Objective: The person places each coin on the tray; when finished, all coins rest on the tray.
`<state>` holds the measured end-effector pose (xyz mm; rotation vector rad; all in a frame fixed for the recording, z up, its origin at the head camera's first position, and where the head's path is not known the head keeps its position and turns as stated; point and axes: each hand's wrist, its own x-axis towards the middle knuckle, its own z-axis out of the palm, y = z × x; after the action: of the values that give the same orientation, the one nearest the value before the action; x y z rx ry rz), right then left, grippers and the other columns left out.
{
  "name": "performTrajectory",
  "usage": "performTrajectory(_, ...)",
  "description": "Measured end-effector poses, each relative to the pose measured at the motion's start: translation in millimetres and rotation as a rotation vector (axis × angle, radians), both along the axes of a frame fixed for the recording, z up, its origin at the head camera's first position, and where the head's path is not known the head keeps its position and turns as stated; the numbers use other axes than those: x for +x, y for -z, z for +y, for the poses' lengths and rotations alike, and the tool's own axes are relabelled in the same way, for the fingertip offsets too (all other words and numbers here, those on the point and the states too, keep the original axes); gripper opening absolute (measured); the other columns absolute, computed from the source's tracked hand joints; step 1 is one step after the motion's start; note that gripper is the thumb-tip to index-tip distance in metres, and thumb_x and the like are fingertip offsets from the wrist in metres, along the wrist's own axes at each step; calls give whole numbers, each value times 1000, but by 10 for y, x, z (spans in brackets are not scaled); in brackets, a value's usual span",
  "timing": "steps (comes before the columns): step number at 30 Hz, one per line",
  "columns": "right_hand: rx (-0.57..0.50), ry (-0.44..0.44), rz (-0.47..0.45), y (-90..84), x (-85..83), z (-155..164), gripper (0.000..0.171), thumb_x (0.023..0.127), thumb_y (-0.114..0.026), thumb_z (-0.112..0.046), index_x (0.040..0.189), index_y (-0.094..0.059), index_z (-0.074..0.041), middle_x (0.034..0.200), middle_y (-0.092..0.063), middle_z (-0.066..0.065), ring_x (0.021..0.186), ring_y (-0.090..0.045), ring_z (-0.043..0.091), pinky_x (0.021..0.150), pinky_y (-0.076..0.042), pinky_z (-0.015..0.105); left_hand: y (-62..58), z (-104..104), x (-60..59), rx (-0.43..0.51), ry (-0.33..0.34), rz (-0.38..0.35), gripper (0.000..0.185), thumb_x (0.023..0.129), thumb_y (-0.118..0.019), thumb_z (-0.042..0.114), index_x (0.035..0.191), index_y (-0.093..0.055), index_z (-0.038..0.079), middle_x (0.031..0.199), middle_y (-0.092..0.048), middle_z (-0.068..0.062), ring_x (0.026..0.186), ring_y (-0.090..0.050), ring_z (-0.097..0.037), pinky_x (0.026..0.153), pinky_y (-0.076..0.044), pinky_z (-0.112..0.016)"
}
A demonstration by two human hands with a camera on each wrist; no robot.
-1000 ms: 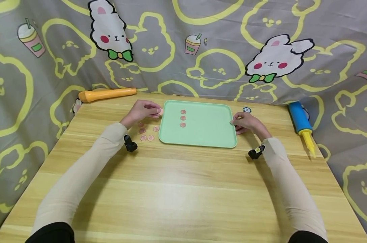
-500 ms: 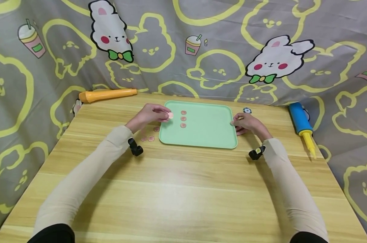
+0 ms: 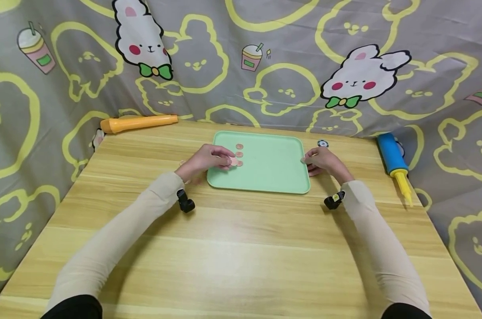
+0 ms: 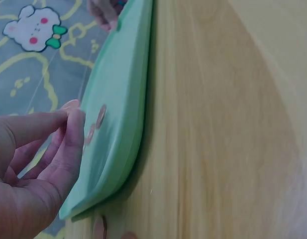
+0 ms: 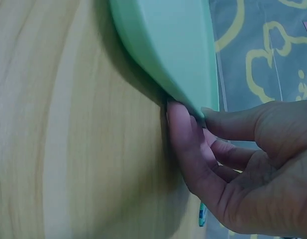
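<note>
Now left hand (image 3: 209, 160) pinches a coin (image 3: 233, 161) over the green tray (image 3: 273, 177). Right hand (image 3: 322, 161) grips the tray edge, fingers curled. Best lower it flat, in line below the coin row (image 3: 239, 150).

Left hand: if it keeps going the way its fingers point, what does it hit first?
The left hand, pinching a coin, points right across the green tray. Just ahead lies the column of coins on the tray; it would probably meet those first, though its height above them is unclear.
</note>
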<state>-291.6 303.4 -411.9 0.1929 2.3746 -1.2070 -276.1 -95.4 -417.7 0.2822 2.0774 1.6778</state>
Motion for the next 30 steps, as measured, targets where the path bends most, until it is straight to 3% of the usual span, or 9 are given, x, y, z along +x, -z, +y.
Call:
performTrajectory(8,41,-16,40,-24,20,-59,26,108,-57,-11,124,-53,11,98,-62,14,77,-67,17,72,-65,34,-18,103,126,-99,33,64,24,100,-69,1,123,-74,-4,118,-76,-18,92,-75,-25,84,-63,-34)
performTrajectory(12,62,-32,44,-27,41,-71,24,108,-57,-11,121,-53,9,97,-63,14,77,-68,17,72,-65,34,0,150,186,-200,50,125,22,100,-68,1,119,-75,-6,113,-76,-21,89,-75,-24,81,-63,-32)
performTrajectory(23,74,-56,45,-34,45,-77,20,109,-56,-11,117,-53,7,98,-62,14,77,-68,18,72,-65,35,61,258,209,-332,-12,265,12,92,-75,6,102,-76,-1,88,-76,-13,71,-68,-17,66,-52,-24)
performTrajectory(30,77,-56,46,-25,41,-82,17,109,-54,-10,115,-53,6,97,-62,14,76,-68,18,72,-65,35,102,315,210,-413,-47,308,11,92,-81,13,96,-74,4,87,-70,-6,76,-60,-17,72,-47,-27)
